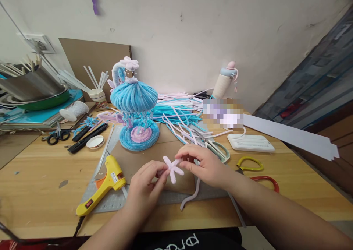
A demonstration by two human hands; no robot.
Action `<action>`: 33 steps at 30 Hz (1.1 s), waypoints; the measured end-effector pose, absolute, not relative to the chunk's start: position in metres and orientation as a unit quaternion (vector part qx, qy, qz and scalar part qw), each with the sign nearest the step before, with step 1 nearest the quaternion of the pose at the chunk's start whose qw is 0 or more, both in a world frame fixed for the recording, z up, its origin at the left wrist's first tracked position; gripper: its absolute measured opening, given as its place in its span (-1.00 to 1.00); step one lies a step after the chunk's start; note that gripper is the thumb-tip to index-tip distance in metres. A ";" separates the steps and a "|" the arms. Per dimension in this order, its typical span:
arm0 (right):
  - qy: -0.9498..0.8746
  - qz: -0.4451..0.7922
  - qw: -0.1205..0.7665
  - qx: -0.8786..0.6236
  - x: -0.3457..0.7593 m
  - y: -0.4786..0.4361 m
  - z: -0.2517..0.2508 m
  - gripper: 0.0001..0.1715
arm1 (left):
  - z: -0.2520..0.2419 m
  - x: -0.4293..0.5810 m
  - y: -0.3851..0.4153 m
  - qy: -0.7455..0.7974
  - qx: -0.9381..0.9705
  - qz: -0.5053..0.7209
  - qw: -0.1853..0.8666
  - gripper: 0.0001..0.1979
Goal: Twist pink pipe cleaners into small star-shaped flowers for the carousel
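Note:
Above the cardboard, a small pale pink pipe-cleaner flower [173,168] with several petals is held between both hands. My left hand [150,180] pinches it from the left with thumb and forefinger. With its fingertips, my right hand [201,163] grips a petal at the upper right. Just beyond stands a blue, jellyfish-like pipe-cleaner lamp shape [134,97], topped by a pink flower, on a round coiled blue and pink base [124,141]. A loose pink pipe cleaner [193,196] trails below my right hand.
A yellow hot-glue gun [110,180] lies left of my hands. Green-handled scissors [220,150] and red-and-yellow-handled scissors [270,180] are on the right. Bundled pipe cleaners [176,112] lie behind, near a white power bank [250,143]. Black scissors [58,135] and a black cutter [86,139] lie left.

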State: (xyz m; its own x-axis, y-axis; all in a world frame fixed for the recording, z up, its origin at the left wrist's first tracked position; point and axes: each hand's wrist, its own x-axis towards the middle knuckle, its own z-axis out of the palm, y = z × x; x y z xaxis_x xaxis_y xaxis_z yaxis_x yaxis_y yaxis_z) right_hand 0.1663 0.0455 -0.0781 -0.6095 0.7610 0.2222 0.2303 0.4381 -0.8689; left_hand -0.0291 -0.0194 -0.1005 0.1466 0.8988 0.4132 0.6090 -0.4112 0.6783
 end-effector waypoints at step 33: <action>-0.807 0.447 0.271 -0.274 0.164 0.037 -0.078 -0.95 | -0.101 -0.028 -0.019 0.416 0.784 0.408 0.216 -0.90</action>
State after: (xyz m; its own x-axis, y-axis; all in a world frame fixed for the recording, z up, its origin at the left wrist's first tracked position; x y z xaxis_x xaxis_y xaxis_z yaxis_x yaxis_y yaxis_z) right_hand 0.1635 0.0375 -0.0782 -0.7026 0.6852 0.1921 0.2006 0.4496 -0.8704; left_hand -0.0284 -0.0192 -0.1012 0.3221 0.8278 0.4594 0.4751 -0.5610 0.6779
